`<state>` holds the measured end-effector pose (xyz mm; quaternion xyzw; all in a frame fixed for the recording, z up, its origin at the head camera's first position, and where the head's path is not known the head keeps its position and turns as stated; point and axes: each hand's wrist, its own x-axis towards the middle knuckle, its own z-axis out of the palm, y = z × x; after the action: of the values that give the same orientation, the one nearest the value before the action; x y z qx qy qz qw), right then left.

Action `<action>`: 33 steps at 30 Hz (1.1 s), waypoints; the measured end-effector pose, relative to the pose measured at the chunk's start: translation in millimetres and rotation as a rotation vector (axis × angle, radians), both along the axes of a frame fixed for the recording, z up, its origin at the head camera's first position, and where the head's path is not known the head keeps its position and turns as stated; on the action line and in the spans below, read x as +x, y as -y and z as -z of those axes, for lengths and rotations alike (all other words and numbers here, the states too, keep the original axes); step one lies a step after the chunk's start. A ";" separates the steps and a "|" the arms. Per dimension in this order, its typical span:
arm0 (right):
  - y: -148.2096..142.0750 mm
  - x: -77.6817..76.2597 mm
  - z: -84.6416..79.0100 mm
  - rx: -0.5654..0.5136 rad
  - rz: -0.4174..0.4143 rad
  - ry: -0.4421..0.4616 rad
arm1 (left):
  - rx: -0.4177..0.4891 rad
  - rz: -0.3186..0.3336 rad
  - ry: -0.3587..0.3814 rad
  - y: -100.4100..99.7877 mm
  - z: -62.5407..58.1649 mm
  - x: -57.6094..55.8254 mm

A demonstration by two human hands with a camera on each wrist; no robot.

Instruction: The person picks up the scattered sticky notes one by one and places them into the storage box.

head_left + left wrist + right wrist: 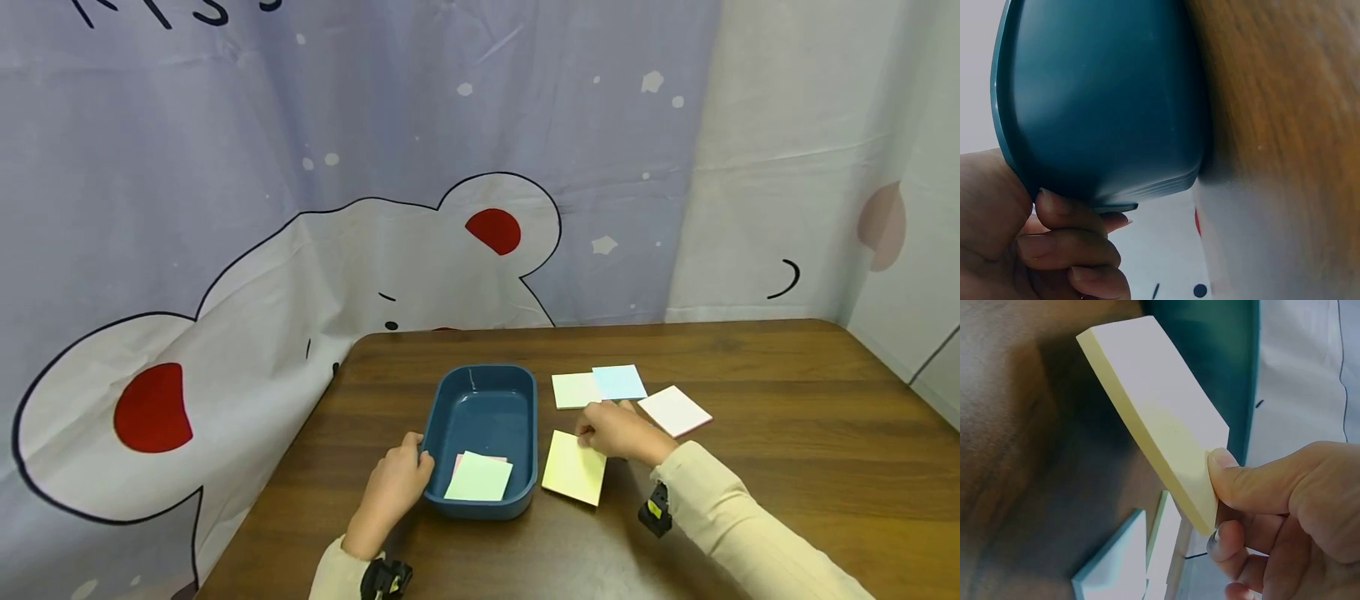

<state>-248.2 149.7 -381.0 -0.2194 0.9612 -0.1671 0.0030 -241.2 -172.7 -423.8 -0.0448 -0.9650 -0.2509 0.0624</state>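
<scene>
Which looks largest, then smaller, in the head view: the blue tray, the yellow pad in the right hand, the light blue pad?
1. Blue tray, clearly largest.
2. Yellow pad, pinched by the right hand.
3. Light blue pad; it lies farther from the camera, so the two pads may really be alike.
</scene>
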 end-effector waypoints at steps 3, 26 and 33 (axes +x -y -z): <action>-3.7 -2.3 -4.0 -0.017 0.002 0.021 | -0.005 -0.001 -0.001 -0.4 -0.6 0.1; 1.4 -20.2 -55.9 -0.043 -0.008 0.010 | -0.022 -0.008 -0.014 -0.9 -1.5 0.7; 20.2 -23.7 -64.4 -0.049 -0.021 0.004 | -0.029 -0.003 -0.017 -0.5 -0.8 0.4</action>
<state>-271.9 129.5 -316.6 -0.2289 0.9546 -0.1908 0.0012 -240.8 -172.1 -422.9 -0.0464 -0.9679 -0.2366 0.0704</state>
